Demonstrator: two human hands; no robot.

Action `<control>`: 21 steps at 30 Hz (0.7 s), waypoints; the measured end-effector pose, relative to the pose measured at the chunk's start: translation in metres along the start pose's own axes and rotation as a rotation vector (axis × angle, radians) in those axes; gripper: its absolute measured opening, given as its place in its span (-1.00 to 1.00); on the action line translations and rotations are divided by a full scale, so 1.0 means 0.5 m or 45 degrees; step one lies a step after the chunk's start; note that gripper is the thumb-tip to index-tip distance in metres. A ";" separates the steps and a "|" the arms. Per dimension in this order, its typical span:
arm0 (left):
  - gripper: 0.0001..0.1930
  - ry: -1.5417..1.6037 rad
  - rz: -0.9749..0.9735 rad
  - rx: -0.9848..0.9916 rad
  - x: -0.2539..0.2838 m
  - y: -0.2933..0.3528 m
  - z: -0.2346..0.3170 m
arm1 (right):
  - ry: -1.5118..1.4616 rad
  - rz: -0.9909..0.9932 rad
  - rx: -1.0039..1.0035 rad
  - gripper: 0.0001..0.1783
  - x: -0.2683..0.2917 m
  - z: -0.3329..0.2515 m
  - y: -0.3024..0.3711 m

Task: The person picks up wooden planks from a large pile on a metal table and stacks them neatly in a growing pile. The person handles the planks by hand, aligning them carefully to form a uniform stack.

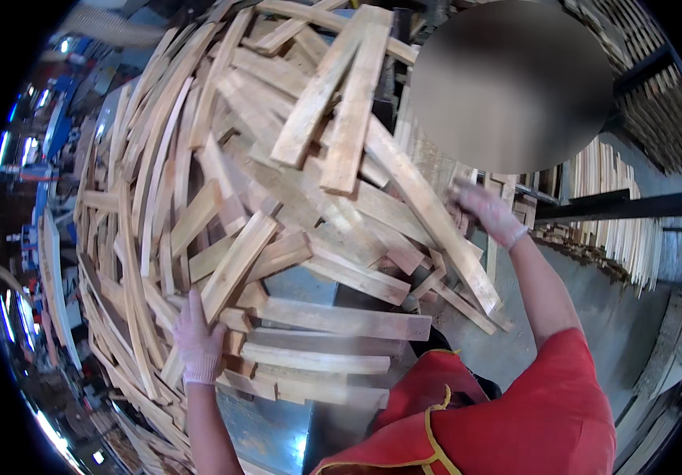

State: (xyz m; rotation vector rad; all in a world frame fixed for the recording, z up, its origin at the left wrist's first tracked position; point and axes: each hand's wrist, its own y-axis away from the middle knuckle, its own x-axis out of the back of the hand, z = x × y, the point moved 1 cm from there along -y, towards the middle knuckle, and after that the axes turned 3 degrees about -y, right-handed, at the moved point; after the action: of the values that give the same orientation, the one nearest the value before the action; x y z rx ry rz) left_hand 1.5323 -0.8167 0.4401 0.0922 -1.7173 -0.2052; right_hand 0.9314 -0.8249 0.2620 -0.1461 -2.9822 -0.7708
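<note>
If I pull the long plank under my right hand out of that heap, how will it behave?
The long plank looks rigid, so it should not bend. Other boards cross it, so it may drag them loose. The right hand grips one end only, so the far end will likely swing.

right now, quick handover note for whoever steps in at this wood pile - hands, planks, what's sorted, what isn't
Left hand, gloved: gripping the lower end of a plank at the pile's near edge.
Right hand, gloved: on the edge of a long plank at the pile's right side.
Pile of loose planks: jumbled, criss-crossed.
Neat stacks stand to the right.
Most of the pile is still unsorted.
</note>
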 end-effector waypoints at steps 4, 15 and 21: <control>-0.04 -0.084 0.052 -0.024 -0.019 0.032 -0.009 | 0.083 -0.452 0.000 -0.09 -0.092 -0.019 0.108; -0.16 0.700 0.131 0.730 -0.104 0.619 -0.108 | -1.018 -0.375 -0.336 -0.44 -0.370 -0.100 0.464; -0.27 0.515 0.421 1.349 -0.368 0.979 -0.228 | -1.018 -0.792 -0.355 -0.40 -0.723 0.046 0.736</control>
State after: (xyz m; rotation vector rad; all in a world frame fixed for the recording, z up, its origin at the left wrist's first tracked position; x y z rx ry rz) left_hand 1.7011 -0.3135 0.3702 0.5777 -1.2486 0.9244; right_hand 1.3288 -0.5210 0.3897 0.6512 -3.6747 -1.4881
